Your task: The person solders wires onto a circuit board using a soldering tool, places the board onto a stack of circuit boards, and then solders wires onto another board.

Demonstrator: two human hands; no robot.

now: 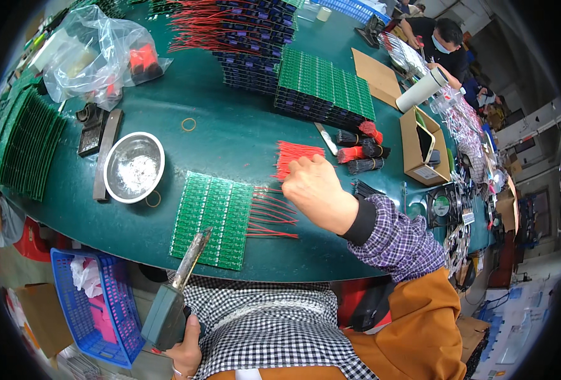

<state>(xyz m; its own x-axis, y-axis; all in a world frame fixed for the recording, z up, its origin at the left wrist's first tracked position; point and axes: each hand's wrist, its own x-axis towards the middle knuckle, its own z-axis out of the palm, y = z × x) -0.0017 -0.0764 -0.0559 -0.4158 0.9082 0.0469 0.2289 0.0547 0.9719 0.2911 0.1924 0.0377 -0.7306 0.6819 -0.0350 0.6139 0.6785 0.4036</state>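
My left hand (188,348) grips the dark green handle of a soldering gun (166,310) at the table's front edge. The gun's metal tip reaches over a panel of small green circuit boards (207,215) lying flat on the table. Several red wires (274,215) stick out from the panel's right side. My right hand (318,190) is closed, with its fingers curled down at a loose bundle of red wires (296,154). Its fingertips are hidden, so what they pinch does not show.
A metal bowl (134,168) stands left of the panel, beside a metal bar (107,155). Stacked boards (323,79), tied wire bundles (364,152) and a cardboard box (423,149) stand beyond. Boards (27,145) line the left. A blue basket (96,310) sits below the edge. A co-worker (442,47) sits far right.
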